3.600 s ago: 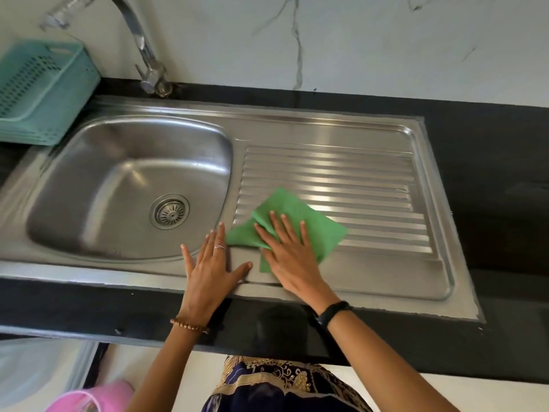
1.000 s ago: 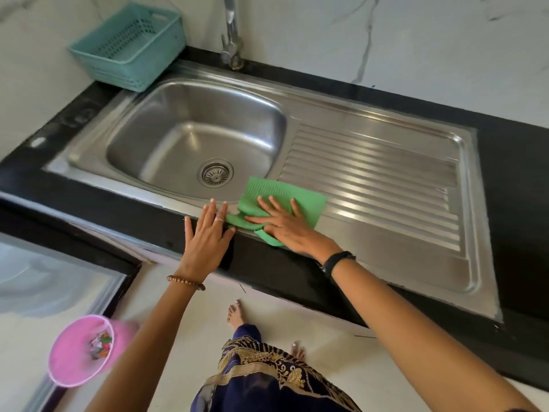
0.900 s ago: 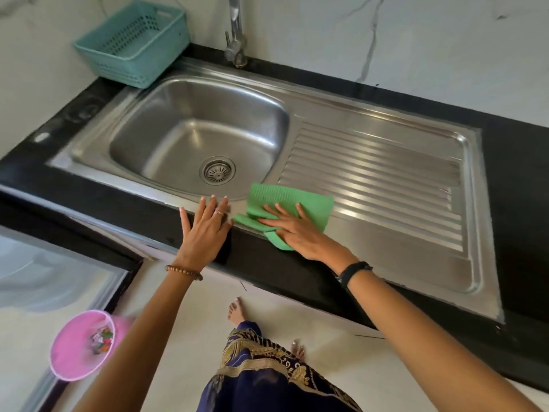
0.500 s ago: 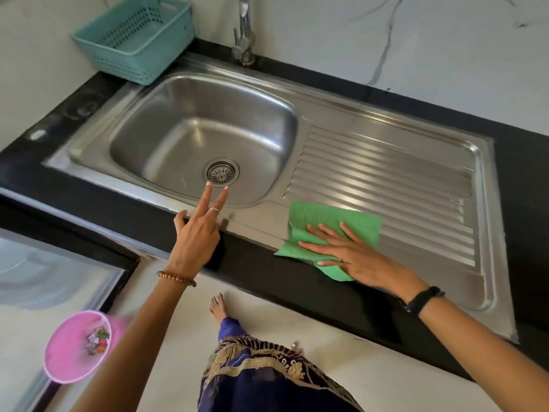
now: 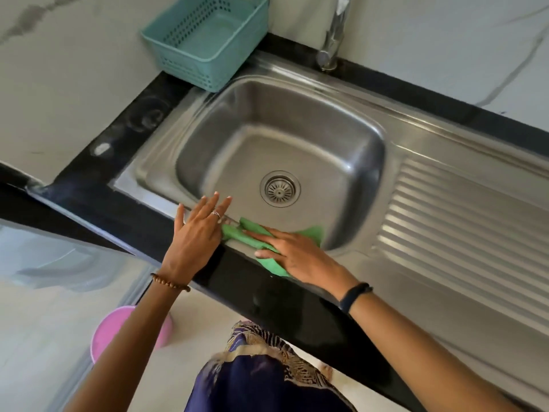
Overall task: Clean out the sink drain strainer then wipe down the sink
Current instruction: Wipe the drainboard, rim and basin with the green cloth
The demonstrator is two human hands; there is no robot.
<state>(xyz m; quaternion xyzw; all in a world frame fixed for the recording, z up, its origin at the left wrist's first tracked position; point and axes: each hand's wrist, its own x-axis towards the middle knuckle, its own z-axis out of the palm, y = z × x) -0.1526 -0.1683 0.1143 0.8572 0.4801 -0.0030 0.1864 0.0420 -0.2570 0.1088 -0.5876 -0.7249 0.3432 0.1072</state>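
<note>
Sink (image 5: 297, 84) wiping looks underway. From the left: left hand (image 5: 197, 236) lies flat, fingers straight, on the front rim, holding nothing. Beside it, right hand (image 5: 292, 254) presses a green cloth (image 5: 243, 233) flat onto the rim. Drain strainer (image 5: 279, 188) sits seated, apparently clean; basin and drainboard (image 5: 463, 227) probably remain.

Black counter (image 5: 124, 138) with inset steel sink (image 5: 371, 114), teal basket (image 5: 205, 34).

Likely home kitchen: steel sink (image 5: 297, 93), faucet (image 5: 332, 40), black countertop (image 5: 267, 295).
</note>
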